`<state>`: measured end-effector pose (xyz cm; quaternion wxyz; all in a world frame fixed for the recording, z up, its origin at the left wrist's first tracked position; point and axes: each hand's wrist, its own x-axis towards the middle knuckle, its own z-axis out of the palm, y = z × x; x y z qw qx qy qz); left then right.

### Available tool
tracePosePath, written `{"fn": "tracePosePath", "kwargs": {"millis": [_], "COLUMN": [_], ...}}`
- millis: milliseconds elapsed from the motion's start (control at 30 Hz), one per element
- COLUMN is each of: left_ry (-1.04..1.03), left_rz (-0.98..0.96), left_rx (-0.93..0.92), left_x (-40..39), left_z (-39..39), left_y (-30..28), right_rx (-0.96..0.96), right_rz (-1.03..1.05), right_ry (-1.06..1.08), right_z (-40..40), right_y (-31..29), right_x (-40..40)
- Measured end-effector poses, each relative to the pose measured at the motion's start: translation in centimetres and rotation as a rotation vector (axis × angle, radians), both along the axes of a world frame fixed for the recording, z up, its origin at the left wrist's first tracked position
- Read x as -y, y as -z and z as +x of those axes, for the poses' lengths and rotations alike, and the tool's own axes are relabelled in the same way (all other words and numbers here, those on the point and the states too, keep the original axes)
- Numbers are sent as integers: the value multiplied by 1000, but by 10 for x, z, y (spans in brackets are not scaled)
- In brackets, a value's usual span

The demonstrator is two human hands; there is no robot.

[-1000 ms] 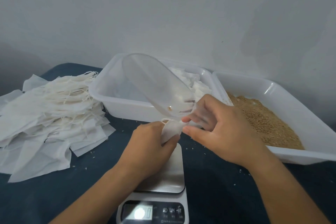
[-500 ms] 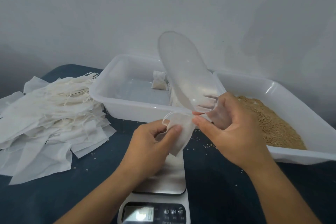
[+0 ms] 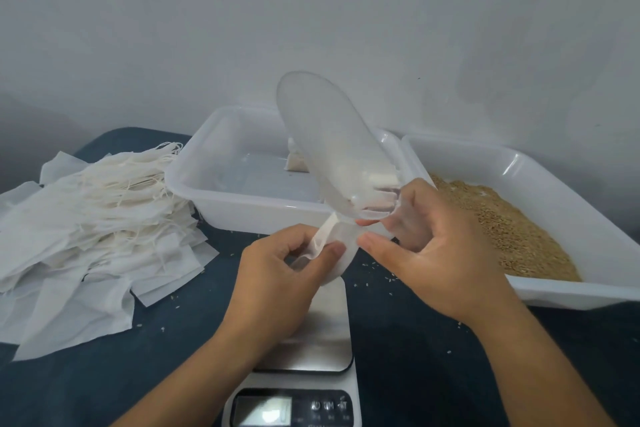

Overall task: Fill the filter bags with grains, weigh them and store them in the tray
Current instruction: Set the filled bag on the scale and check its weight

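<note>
My left hand [image 3: 277, 281] pinches a white filter bag [image 3: 337, 246] by its open mouth, above the steel scale [image 3: 311, 347]. My right hand [image 3: 433, 246] grips a clear plastic scoop [image 3: 325, 142] by its handle, with the thumb touching the bag's rim. The scoop stands steeply tilted, its handle end low at the bag's mouth and its open end up. A white storage tray [image 3: 194, 184] behind the hands holds filled bags [image 3: 294, 163], partly hidden by the scoop. Brown grains [image 3: 502, 225] fill the white tray [image 3: 571, 291] on the right.
A heap of flat empty filter bags with strings [image 3: 86, 218] lies on the dark blue table [image 3: 104, 374] at the left. Loose grains are scattered on the table by the scale. A grey wall rises close behind the trays.
The scoop has swung from a low leftward tilt to a steep upright one and shifted right. The bag in my left hand has lifted and opened toward the scoop's low end.
</note>
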<state>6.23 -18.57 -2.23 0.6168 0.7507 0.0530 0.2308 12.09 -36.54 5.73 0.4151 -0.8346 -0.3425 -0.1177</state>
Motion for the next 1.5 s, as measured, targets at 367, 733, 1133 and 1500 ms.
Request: {"fn": "tracePosePath", "kwargs": {"millis": [367, 733, 1133, 1500], "left_ry": [437, 199, 100, 68], "left_rz": [-122, 191, 321, 345], "left_rx": [-85, -303, -177, -230], "left_x": [-2, 3, 1, 8], "left_z": [-3, 1, 3, -2], "left_y": [-4, 4, 7, 2], "right_rx": [-179, -191, -346, -493], "right_rz": [-91, -241, -689, -949], "right_ry": [-196, -250, 573, 491], "right_z": [13, -7, 82, 119], "right_y": [-14, -27, -72, -41], "right_x": [-11, 1, 152, 154]}}
